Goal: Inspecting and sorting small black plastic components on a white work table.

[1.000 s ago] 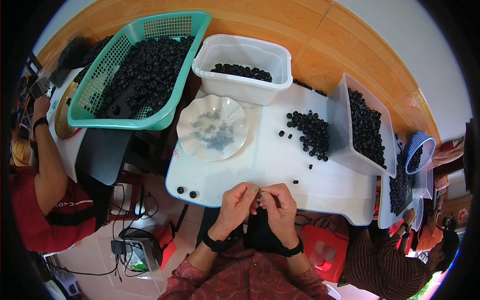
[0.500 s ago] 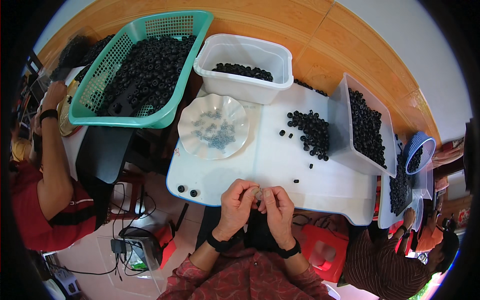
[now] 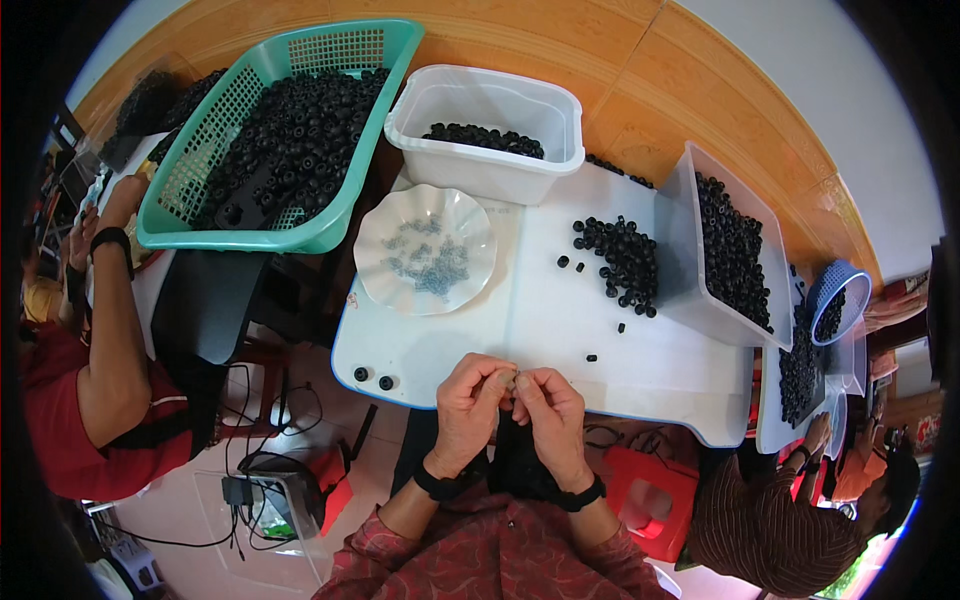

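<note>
The person's left hand (image 3: 470,405) and right hand (image 3: 555,412) meet just over the near edge of the white worktop (image 3: 545,300), the fingers of each drawn together at the tips; whatever sits between them is too small and covered to make out. A lone black piece (image 3: 592,358) lies near the right hand, and two black rings (image 3: 386,382) stand side by side at the near left corner. Farther back on the left, a scalloped white plate (image 3: 470,212) bears small translucent bits (image 3: 438,273). A loose heap of black beadlike parts (image 3: 628,250) spreads to the right, beside a translucent bin (image 3: 690,290) filled with more. At the far side stand a white tub (image 3: 485,172) and, leftward, a green mesh basket (image 3: 325,238), both containing black parts.
</note>
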Demonstrator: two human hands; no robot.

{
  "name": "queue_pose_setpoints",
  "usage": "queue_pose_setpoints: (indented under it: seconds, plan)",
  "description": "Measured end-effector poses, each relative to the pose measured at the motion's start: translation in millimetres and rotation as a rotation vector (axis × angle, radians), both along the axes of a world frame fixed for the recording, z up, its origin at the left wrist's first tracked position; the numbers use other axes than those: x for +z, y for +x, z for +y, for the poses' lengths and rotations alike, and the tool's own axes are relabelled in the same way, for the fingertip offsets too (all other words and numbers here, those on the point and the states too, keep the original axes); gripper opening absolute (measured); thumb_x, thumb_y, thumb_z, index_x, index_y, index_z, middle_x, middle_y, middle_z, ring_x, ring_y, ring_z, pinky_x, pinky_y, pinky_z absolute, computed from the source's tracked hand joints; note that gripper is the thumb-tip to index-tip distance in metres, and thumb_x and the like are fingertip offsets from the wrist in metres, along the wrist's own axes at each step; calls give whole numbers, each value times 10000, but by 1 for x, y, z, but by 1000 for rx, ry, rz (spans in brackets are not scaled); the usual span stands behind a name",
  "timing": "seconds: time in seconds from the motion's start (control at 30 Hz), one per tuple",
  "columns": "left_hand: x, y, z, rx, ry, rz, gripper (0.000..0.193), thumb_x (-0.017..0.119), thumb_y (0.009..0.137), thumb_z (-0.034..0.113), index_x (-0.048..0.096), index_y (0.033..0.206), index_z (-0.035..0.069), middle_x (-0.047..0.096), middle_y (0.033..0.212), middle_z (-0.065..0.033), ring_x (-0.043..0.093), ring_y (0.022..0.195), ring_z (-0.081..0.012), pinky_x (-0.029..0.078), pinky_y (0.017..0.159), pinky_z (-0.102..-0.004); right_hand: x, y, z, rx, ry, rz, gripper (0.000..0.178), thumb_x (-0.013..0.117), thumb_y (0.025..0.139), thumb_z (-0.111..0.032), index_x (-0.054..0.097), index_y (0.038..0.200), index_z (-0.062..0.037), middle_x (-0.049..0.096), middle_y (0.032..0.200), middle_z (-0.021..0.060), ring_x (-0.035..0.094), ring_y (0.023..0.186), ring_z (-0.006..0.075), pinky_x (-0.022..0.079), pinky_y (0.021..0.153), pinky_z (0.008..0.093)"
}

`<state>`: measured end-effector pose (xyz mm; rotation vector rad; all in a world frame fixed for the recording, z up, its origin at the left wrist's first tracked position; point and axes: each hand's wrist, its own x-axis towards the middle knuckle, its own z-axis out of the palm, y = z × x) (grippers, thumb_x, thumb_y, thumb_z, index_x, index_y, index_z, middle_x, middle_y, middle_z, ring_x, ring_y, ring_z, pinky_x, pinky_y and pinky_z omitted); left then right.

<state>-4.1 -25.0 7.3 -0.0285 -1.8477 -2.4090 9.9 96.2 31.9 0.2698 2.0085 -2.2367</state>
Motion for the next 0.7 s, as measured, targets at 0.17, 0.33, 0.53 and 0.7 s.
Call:
queue_pose_setpoints:
  seconds: [0.17,0.33,0.53,0.7]
  plan:
    - [0,1,3,-18,45,-122,116,572,974,81,613,926,-16,598,725,3,541,621,-43,468,562,-196,-9,1,-2,-49,143,158,98,609,948,-84,589,971,9,585,790,3,536,651,44,449,583,198]
    - [0,-2,0,-30,82,-200,192,571,983,144,600,909,-31,617,742,-29,553,590,-55,485,533,-206,-10,0,-2,-58,274,285,84,622,916,-21,586,975,27,577,835,30,544,658,64,470,612,208]
    - [-6,-6,-10,-111,365,-340,179,574,982,155,619,999,-17,636,862,-51,584,648,-76,542,562,-232,-15,-6,8,-97,365,303,81,650,882,-1,633,960,12,577,848,56,559,700,88,464,614,229]
    - [-7,-6,-10,-104,423,-349,173,584,975,146,619,1007,-20,632,857,-51,585,654,-80,545,572,-236,-13,-14,8,-166,594,377,99,669,855,5,677,952,-16,557,810,71,558,659,134,450,581,259]
